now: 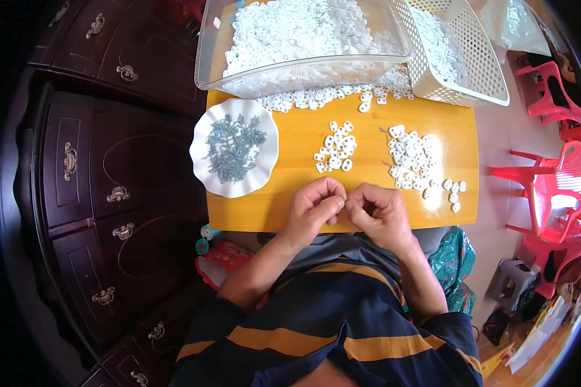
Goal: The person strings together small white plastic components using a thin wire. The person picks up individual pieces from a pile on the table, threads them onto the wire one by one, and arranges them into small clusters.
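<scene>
My left hand (317, 205) and my right hand (381, 214) meet over the front edge of the yellow tabletop (297, 142). Thumbs and fingers of both are pinched together with tips almost touching; whatever lies between them is too small to make out. Just beyond the fingers is a loose cluster of small white plastic pieces with holes (335, 149). To the right lies a bigger heap of similar white pieces (412, 158), with a few strays beside it. A white scalloped dish (204, 174) on the left holds many short, thin grey metal-looking parts (234, 148).
A clear plastic bin (316, 69) full of white pieces stands at the back, more pieces spilled along its front. Beside it is a perforated white basket (481, 84). Dark wooden cabinets (129, 174) line the left; red plastic chairs (541, 179) stand on the right.
</scene>
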Tool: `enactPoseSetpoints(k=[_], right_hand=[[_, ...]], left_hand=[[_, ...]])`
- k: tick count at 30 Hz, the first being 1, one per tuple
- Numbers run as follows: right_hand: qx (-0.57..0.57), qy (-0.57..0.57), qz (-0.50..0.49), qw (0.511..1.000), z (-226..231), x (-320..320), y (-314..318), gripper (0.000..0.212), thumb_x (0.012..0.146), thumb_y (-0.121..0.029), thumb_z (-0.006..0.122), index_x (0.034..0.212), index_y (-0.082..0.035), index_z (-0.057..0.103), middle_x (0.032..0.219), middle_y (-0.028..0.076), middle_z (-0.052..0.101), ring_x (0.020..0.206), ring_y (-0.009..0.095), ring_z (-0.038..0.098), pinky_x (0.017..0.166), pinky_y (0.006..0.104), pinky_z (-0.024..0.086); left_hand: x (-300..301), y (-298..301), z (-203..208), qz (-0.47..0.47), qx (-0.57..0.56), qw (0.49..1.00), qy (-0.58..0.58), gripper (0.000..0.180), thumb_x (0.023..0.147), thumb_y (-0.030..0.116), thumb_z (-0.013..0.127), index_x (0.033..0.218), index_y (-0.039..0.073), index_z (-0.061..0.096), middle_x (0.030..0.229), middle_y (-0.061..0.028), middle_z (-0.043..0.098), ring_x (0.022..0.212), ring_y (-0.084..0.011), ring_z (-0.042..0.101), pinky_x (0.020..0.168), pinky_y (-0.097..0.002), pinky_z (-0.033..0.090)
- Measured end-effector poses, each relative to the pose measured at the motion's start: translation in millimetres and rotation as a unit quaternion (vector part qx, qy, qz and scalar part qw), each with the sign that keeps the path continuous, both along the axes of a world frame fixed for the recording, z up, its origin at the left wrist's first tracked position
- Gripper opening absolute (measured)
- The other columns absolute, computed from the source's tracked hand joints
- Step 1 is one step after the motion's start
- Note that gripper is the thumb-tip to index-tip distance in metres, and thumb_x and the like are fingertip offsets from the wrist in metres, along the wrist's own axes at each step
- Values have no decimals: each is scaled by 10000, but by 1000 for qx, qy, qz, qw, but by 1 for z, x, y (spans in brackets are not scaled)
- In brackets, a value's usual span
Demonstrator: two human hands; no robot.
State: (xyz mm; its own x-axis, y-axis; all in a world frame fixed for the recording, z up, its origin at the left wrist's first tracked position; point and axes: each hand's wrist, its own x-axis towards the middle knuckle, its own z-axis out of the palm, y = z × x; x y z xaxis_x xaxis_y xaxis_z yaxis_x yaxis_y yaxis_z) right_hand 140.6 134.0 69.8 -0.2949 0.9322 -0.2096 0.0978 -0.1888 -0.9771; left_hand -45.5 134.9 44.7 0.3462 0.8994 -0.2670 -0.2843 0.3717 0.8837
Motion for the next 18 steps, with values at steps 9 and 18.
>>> enactPoseSetpoints(k=[9, 18], right_hand=[[149, -110, -21, 982, 7, -5, 4, 97, 855, -19, 657, 766, -27, 622, 624, -37, 567, 545, -3, 462, 479, 201, 351], [57, -104, -24, 993, 4, 3, 2, 81, 800, -13, 657, 731, -30, 618, 588, 1, 537, 521, 35, 456, 469, 241, 367]], left_hand=[[4, 1, -2, 12, -9, 1000, -21, 59, 943, 70, 564, 901, 38, 591, 797, 25, 576, 628, -42, 500, 570, -201, 401], [8, 6, 14, -27, 191, 959, 207, 37, 943, 33, 557, 954, 23, 590, 780, 27, 553, 695, -16, 474, 610, -196, 391]])
